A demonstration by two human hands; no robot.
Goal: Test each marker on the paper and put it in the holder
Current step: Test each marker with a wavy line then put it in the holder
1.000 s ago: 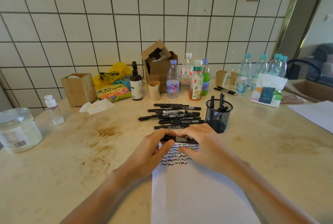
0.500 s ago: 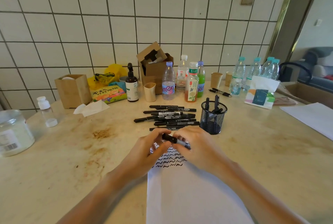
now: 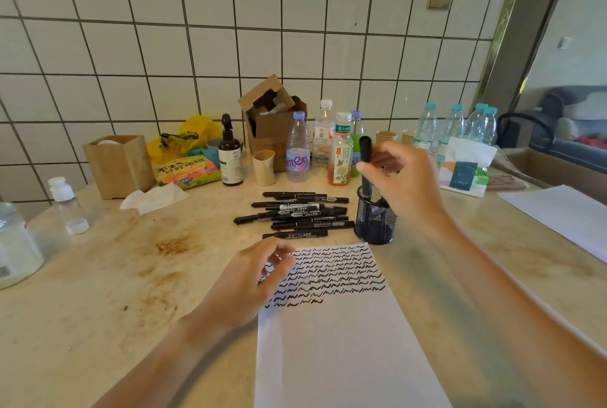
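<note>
My right hand (image 3: 404, 184) holds a black marker (image 3: 365, 158) upright, its lower end inside the black mesh holder (image 3: 375, 225). My left hand (image 3: 253, 279) rests on the left edge of the white paper (image 3: 338, 342) with loosely curled fingers and holds nothing. The top of the paper is covered with rows of black squiggles. Several black markers (image 3: 302, 214) lie in a pile on the table just left of the holder and beyond the paper.
Behind the markers stand bottles (image 3: 297, 148), an open cardboard box (image 3: 272, 125), a small cup (image 3: 263, 167) and a dark pump bottle (image 3: 231, 158). A wooden box (image 3: 118, 164) and white jar (image 3: 14, 250) sit left. Another paper sheet (image 3: 565, 214) lies right.
My right hand has lifted the marker from over the paper up and right to the holder, turning it upright. My left hand has let go of it and stays on the paper.
</note>
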